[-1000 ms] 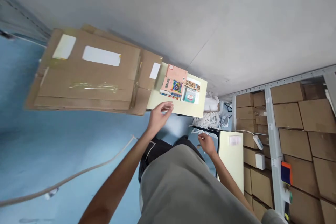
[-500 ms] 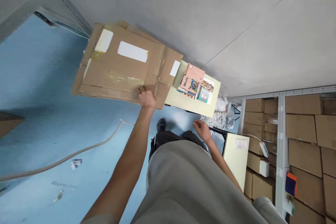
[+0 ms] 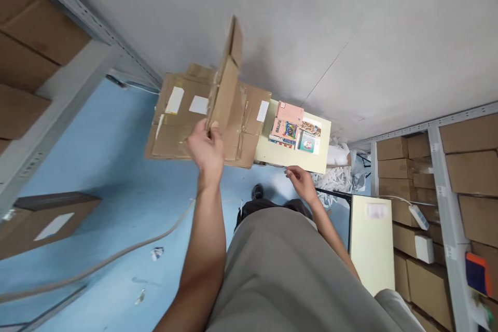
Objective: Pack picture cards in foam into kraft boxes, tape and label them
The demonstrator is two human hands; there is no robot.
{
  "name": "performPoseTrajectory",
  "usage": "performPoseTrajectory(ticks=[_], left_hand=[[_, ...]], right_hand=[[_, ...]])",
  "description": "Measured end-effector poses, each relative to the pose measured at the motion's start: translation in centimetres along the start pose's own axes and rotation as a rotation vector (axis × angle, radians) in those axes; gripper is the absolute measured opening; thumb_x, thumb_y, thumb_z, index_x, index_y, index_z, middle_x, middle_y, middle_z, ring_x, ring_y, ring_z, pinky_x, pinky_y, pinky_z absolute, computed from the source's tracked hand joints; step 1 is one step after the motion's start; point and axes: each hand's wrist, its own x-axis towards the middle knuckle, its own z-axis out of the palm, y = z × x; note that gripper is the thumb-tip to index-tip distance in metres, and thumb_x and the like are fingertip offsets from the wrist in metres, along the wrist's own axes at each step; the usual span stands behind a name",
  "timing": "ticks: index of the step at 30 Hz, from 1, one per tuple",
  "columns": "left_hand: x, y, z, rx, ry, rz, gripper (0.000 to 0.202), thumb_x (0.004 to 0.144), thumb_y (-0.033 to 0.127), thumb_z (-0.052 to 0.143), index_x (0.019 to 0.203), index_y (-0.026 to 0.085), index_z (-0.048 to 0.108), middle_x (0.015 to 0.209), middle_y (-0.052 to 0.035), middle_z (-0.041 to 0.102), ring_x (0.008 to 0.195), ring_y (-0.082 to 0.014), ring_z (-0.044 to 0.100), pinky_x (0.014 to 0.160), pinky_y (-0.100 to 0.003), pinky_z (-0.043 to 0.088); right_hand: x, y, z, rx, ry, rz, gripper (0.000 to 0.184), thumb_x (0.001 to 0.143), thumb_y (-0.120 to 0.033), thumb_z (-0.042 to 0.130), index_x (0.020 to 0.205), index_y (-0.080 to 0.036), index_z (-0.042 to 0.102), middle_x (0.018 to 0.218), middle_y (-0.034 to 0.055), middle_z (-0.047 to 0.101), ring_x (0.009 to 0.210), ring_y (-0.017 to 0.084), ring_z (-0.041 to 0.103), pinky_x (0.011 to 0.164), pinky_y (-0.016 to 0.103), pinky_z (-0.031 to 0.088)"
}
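My left hand (image 3: 207, 148) is closed on the lower edge of a folded cardboard box (image 3: 227, 80), which stands tilted up on its edge. Below it lies a stack of flattened cardboard boxes (image 3: 175, 132) with white labels and clear tape. My right hand (image 3: 302, 182) hangs by the front edge of the cream table (image 3: 268, 150), its fingers curled together and nothing visible in them. Several books (image 3: 290, 114) lie on that table, some with pink covers, beside a teal-and-white one (image 3: 307, 141).
A grey wall (image 3: 311, 21) runs behind the table. Metal shelves with brown boxes (image 3: 472, 176) stand at right, more boxes (image 3: 35, 36) at upper left. A carton (image 3: 50, 223) and a hose (image 3: 136, 245) are on the blue floor. Shredded paper (image 3: 336, 179) lies right of the table.
My left hand has lifted a folded cardboard box from flat on the stack to nearly upright. The view has shifted left, bringing more shelf and the floor carton in. My right hand remains by the table.
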Motion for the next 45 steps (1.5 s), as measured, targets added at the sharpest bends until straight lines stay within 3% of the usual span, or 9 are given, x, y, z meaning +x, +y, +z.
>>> performPoseTrajectory(ticks=[3,9,15,22,26,29,34,39,45], left_hand=[[-1.9,4.1,1.3,-0.098,-0.087,0.104,0.046,0.111,0.052,0.057,0.134,0.015,0.074,0.107,-0.0096,0.082,0.1,-0.0255,0.079,0.098,-0.036,0.063],[-8.7,10.4,8.9,-0.186,-0.611,0.289,0.047,0.111,0.059,0.058,0.126,0.019,0.078,0.117,-0.0083,0.084,0.112,-0.0276,0.079,0.099,-0.034,0.062],[-19.2,16.1,17.1,-0.139,-1.051,0.484,0.04,0.11,0.053,0.06,0.122,0.019,0.078,0.109,-0.0082,0.084,0.103,-0.0276,0.079,0.091,-0.033,0.06],[-34.4,22.4,26.3,-0.101,-1.443,0.707,0.038,0.111,0.054,0.056,0.12,0.024,0.078,0.11,-0.0058,0.083,0.098,-0.0249,0.075,0.081,-0.029,0.056],[-43.5,25.3,32.3,-0.08,-1.582,0.838,0.038,0.11,0.054,0.056,0.118,0.023,0.077,0.106,-0.0049,0.081,0.09,-0.0225,0.072,0.069,-0.027,0.049],[-50.5,27.2,36.2,-0.06,-1.65,0.907,0.036,0.11,0.051,0.055,0.12,0.023,0.076,0.106,-0.0051,0.08,0.087,-0.022,0.069,0.068,-0.027,0.049],[-60.0,28.9,41.3,-0.072,-1.673,0.932,0.029,0.108,0.038,0.054,0.125,0.022,0.072,0.123,-0.0092,0.079,0.11,-0.0258,0.073,0.099,-0.033,0.059],[-65.5,28.6,44.2,0.01,-1.702,0.866,0.038,0.106,0.03,0.055,0.14,0.022,0.07,0.142,-0.0132,0.074,0.131,-0.0278,0.07,0.123,-0.042,0.052],[-69.1,27.7,44.2,0.082,-1.683,0.714,0.046,0.099,0.036,0.07,0.142,0.021,0.07,0.152,-0.0156,0.072,0.143,-0.0312,0.069,0.129,-0.045,0.051]], right_hand=[[-1.2,0.0,-2.3,0.044,0.106,0.006,0.04,0.107,-0.058,0.067,0.119,-0.022,0.082,0.113,0.0107,0.089,0.102,0.028,0.086,0.099,0.041,0.069],[-8.2,4.9,-10.0,0.084,0.494,0.139,0.046,0.102,-0.064,0.07,0.118,-0.022,0.083,0.111,0.0111,0.089,0.102,0.028,0.085,0.101,0.044,0.069],[-22.5,13.8,-17.0,0.126,1.052,0.402,0.059,0.099,-0.071,0.07,0.125,-0.019,0.079,0.118,0.018,0.087,0.099,0.031,0.084,0.094,0.049,0.07],[-41.4,24.5,-20.6,0.184,1.508,0.662,0.082,0.093,-0.07,0.075,0.157,-0.02,0.062,0.145,0.0239,0.076,0.094,0.026,0.083,0.088,0.046,0.071],[-49.3,29.3,-23.6,0.263,1.555,0.639,0.083,0.092,-0.065,0.079,0.161,-0.025,0.058,0.157,0.0234,0.07,0.096,0.024,0.083,0.09,0.046,0.072],[-53.6,31.8,-25.6,0.311,1.53,0.644,0.064,0.092,-0.071,0.077,0.132,-0.022,0.07,0.129,0.0181,0.083,0.094,0.026,0.082,0.092,0.048,0.071],[-58.0,33.5,-26.4,0.313,1.527,0.749,0.056,0.096,-0.08,0.069,0.11,-0.026,0.062,0.098,0.0091,0.082,0.095,0.026,0.08,0.094,0.044,0.067],[-59.6,33.4,-25.9,0.365,1.578,0.821,0.054,0.102,-0.081,0.062,0.107,-0.027,0.059,0.105,0.0103,0.08,0.101,0.027,0.08,0.095,0.042,0.065],[-59.3,32.6,-26.2,0.547,1.607,0.935,0.07,0.098,-0.088,0.063,0.127,-0.024,0.061,0.126,0.0152,0.08,0.113,0.032,0.081,0.099,0.049,0.065]])
